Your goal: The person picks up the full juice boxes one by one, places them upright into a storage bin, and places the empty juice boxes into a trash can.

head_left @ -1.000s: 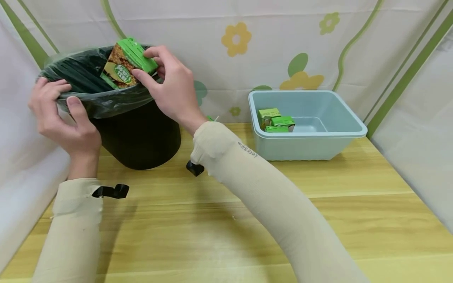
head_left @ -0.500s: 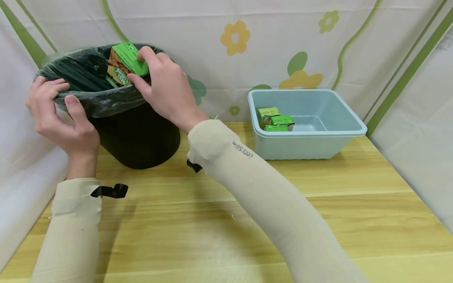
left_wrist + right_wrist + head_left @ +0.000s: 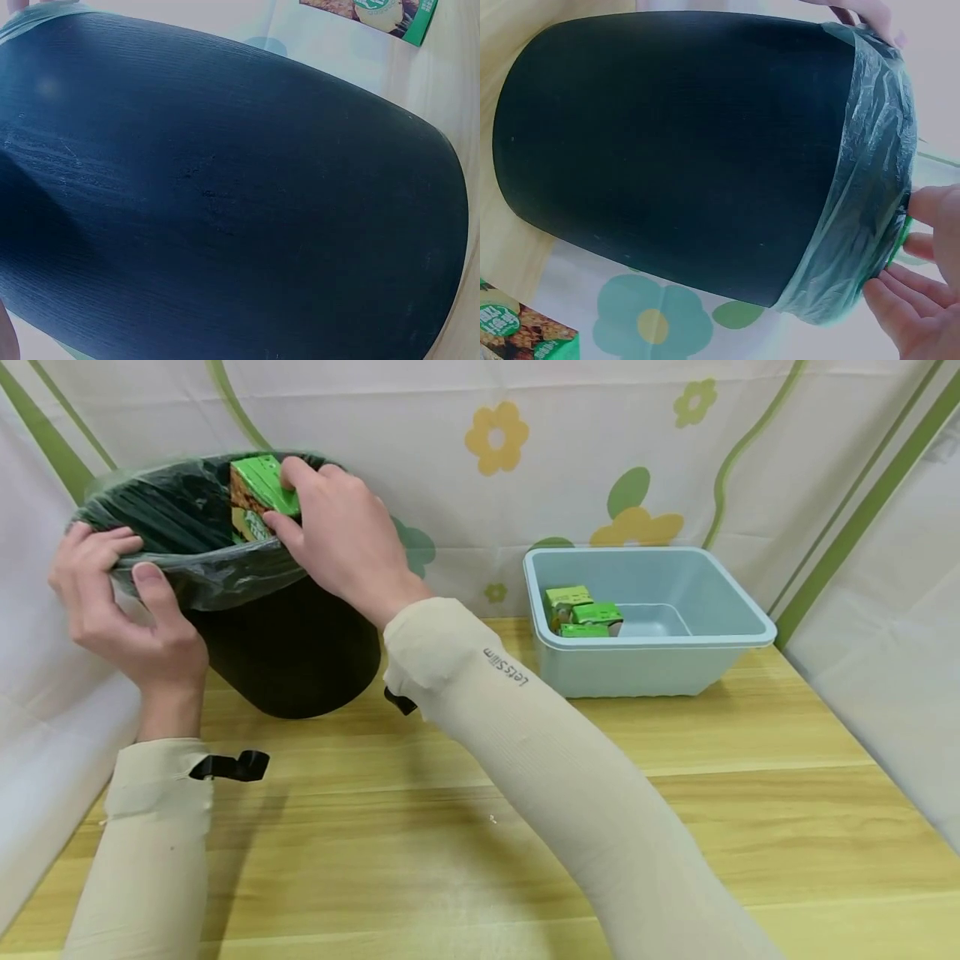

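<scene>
A black trash bin (image 3: 300,647) with a translucent green liner (image 3: 236,575) folded over its rim stands tilted at the back left. My left hand (image 3: 135,618) grips the rim on its left, thumb outside and fingers over the edge. With my right hand (image 3: 348,539) I pinch a green and brown carton (image 3: 262,481), partly inside the bin's mouth; its lower end is hidden by the rim. The right wrist view shows those fingers (image 3: 900,307) at the liner's edge, with a sliver of green between them. The bin's bottom is out of sight.
A light blue tub (image 3: 652,668) on the right holds several green cartons (image 3: 596,614). Another carton (image 3: 525,330) stands behind the bin, hidden in the head view by my right arm. A flowered curtain (image 3: 435,460) backs the wooden table (image 3: 375,860).
My right hand has moved left and slightly down, and the carton has sunk deeper into the bin's mouth. My left hand has kept its grip on the rim.
</scene>
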